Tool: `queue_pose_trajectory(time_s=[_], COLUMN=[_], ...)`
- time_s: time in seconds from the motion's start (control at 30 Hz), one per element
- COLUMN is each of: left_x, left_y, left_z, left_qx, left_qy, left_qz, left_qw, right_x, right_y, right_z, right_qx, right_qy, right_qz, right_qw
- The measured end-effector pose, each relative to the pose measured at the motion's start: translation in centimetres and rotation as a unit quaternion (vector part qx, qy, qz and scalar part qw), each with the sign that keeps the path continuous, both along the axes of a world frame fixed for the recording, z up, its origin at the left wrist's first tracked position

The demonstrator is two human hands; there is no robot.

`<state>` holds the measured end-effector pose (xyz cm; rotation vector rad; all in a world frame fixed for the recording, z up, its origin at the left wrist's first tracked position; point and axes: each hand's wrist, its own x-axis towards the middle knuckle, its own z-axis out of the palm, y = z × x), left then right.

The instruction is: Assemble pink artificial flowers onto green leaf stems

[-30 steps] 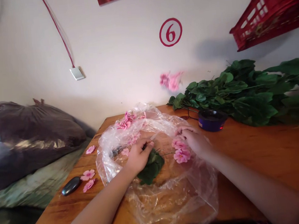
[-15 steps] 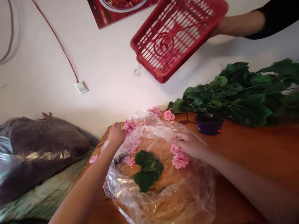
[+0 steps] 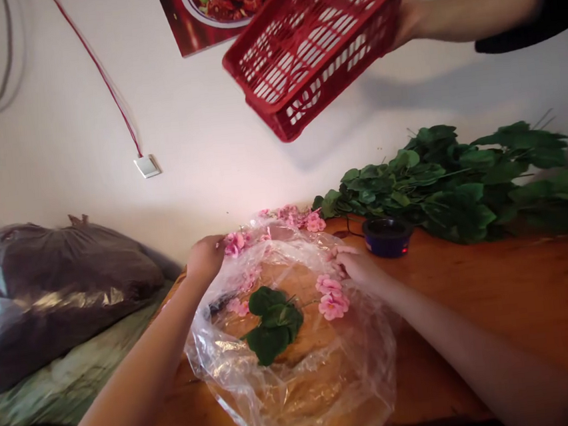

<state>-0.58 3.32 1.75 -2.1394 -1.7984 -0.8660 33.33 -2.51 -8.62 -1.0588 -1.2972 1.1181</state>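
A clear plastic bag (image 3: pixel 325 383) lies spread out on the wooden table in front of me. At its far left edge, my left hand (image 3: pixel 206 257) is closed on the plastic, right beside a pink artificial flower (image 3: pixel 234 244). The fingers of my right hand (image 3: pixel 354 265) are bent and pinch the right edge of the bag. Just below them is a cluster of pink flowers (image 3: pixel 332 297). Between my hands sits a sprig of green artificial leaves (image 3: pixel 274 321). More pink blooms (image 3: pixel 289 216) lie along the bag's far end.
Another person's hand (image 3: pixel 409 20) holds a red plastic basket (image 3: pixel 319 55) tilted over the table's far side. A small blue round device (image 3: pixel 387 236) with a red light stands beside a heap of green leaves (image 3: pixel 442 184). A full dark bag (image 3: pixel 55 288) is on the left.
The basket has tilted and shifted up and left, and more pink flowers show at the bag's far end. My left hand has moved slightly left; my right hand stays by the bag's edge.
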Motion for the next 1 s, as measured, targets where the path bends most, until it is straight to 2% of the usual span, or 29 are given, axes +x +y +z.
queue_pose_trajectory(time_s=[0.1, 0.2, 0.27, 0.33, 0.4, 0.5, 0.6, 0.67, 0.73, 0.77, 0.83, 0.93, 1.0], left_x=[1.5, 4.2, 6.3, 8.1, 9.2, 9.5, 8.9, 8.8, 9.0, 9.1, 9.4, 9.4, 9.1], left_y=[-1.8, -3.9, -5.2, -6.3, -7.0, -7.0, -6.5, -6.4, -6.6, -6.8, -7.3, -7.8, -7.9], left_z=[0.1, -1.1, -2.3, -3.6, -4.9, -6.8, -8.5, -9.4, -10.0, -10.2, -10.4, -10.5, -10.6], left_qx=[0.033, 0.038, 0.022, -0.003, -0.046, -0.075, -0.076, -0.092, -0.127, -0.136, -0.131, -0.097, -0.054], left_qy=[-0.060, -0.116, -0.238, -0.327, -0.384, -0.432, -0.456, -0.467, -0.465, -0.450, -0.400, -0.310, -0.269], left_qz=[-0.026, -0.069, -0.141, -0.178, -0.188, -0.170, -0.171, -0.166, -0.164, -0.161, -0.163, -0.224, -0.287], left_qw=[0.997, 0.990, 0.961, 0.928, 0.903, 0.883, 0.870, 0.863, 0.861, 0.868, 0.892, 0.919, 0.918], right_x=[-0.3, -0.4, -0.3, 0.0, 0.6, 1.4, 1.5, 1.0, 0.5, 0.3, -0.1, -0.3, -0.4], right_y=[-0.2, -0.5, -0.5, -0.4, -0.4, -0.4, -0.6, -0.8, -1.1, -1.3, -1.6, -2.0, -2.3], right_z=[0.2, 0.5, 0.8, 0.9, 1.1, 1.2, 1.2, 0.8, 0.1, -0.2, -0.8, -0.9, -0.7], right_qx=[-0.017, -0.026, -0.030, -0.029, -0.017, 0.007, -0.001, 0.009, 0.055, 0.082, 0.131, 0.213, 0.207], right_qy=[0.040, 0.018, -0.014, -0.059, -0.127, -0.281, -0.380, -0.375, -0.351, -0.343, -0.357, -0.376, -0.382], right_qz=[-0.023, -0.032, -0.046, -0.070, -0.101, -0.147, -0.196, -0.204, -0.185, -0.171, -0.163, -0.116, -0.092], right_qw=[0.999, 0.999, 0.998, 0.995, 0.987, 0.948, 0.904, 0.904, 0.916, 0.920, 0.910, 0.894, 0.896])
